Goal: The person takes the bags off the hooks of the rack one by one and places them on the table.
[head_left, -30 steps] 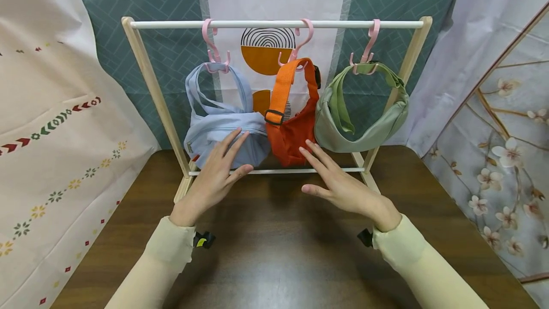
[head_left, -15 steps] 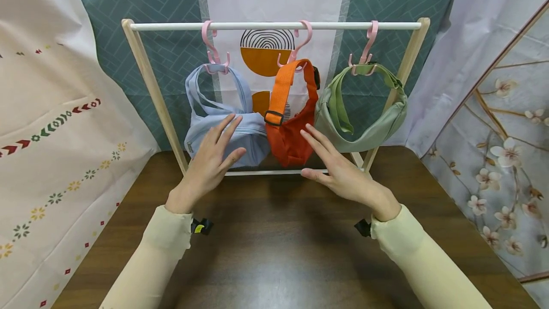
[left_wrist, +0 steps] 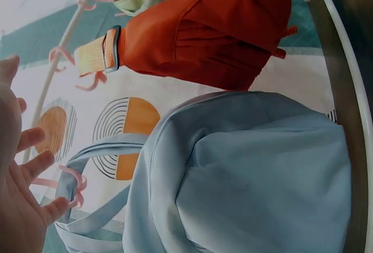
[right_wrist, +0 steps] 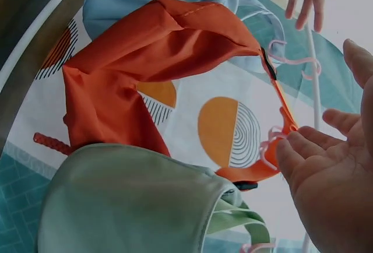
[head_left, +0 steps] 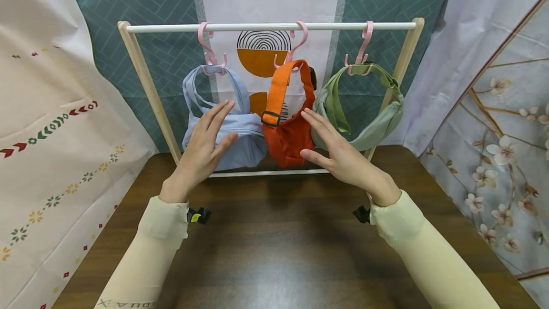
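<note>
Three bags hang in a row from pink hooks: a light blue bag [head_left: 242, 144] at the left, an orange-red bag [head_left: 289, 139] with a black-buckled strap in the middle, and a pale green bag [head_left: 373, 130] at the right. My left hand [head_left: 199, 149] is held up before the blue bag, fingers spread and holding nothing; the left wrist view shows its fingertips [left_wrist: 55, 209] near that bag's straps. Before the orange-red and green bags is my right hand [head_left: 343, 156], fingers straight, thumb apart, nothing held. In the right wrist view the palm [right_wrist: 335, 177] faces the orange-red bag.
A rack with a white top rail [head_left: 257, 27] and wooden legs [head_left: 150, 89] carries the pink hooks [head_left: 296, 44]. It stands at the back of a dark brown wooden table [head_left: 274, 242]. Patterned cloths [head_left: 51, 123] hang at the sides and behind.
Both hands have risen in the head view, the left also shifting a little to the left. The bags still hang from their hooks; the whole view has shifted slightly.
</note>
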`<state>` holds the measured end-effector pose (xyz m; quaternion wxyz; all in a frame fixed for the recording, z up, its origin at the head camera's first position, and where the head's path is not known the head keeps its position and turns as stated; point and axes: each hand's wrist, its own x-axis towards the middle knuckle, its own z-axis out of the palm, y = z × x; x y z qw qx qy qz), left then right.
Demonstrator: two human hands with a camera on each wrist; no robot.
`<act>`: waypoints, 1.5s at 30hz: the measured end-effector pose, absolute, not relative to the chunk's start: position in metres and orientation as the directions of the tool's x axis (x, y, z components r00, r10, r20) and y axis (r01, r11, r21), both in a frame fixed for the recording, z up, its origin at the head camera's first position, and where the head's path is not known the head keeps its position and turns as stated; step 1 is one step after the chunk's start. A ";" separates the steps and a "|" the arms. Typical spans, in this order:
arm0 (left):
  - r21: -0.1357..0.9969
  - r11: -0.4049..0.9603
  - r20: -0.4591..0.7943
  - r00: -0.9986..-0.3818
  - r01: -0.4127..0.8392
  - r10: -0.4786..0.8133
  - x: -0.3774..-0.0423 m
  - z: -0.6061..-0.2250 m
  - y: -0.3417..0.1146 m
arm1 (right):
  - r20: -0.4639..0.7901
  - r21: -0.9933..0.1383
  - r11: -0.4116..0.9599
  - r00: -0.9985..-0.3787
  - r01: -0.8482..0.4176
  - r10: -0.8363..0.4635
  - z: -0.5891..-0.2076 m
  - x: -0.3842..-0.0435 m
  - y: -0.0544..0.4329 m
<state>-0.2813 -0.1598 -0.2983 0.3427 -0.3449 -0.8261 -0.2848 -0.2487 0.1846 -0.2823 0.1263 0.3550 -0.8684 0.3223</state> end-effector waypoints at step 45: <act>0.175 0.635 0.833 -0.457 0.752 0.312 -0.315 -0.206 -0.176 | 0.548 -0.436 0.456 -0.631 -0.776 -0.550 -0.242 -0.263 0.139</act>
